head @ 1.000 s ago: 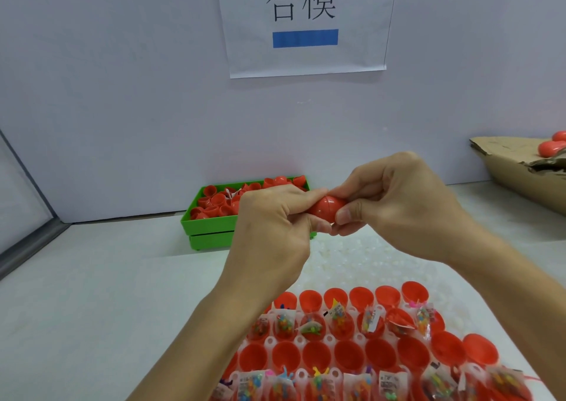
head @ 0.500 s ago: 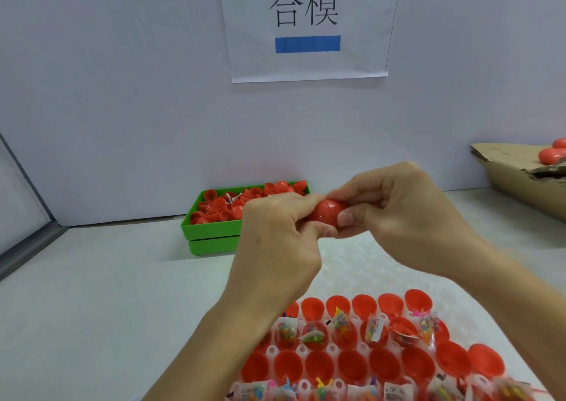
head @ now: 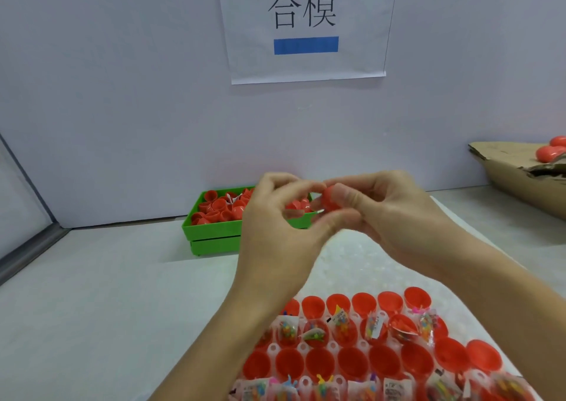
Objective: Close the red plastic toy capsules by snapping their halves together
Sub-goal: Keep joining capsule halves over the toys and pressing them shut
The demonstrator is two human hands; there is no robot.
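The red capsule (head: 329, 200) is pinched in the right hand (head: 382, 214), raised above the worktop (head: 92, 293); the left hand (head: 275, 226) is curled beside it, apparently gripping nothing. Halves are best squared, then squeezed evenly.

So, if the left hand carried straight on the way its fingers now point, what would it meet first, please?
Probably the red capsule pinched in the right hand: the left hand has its curled fingers pointing right, towards it. Depth is unclear, and they may already touch.
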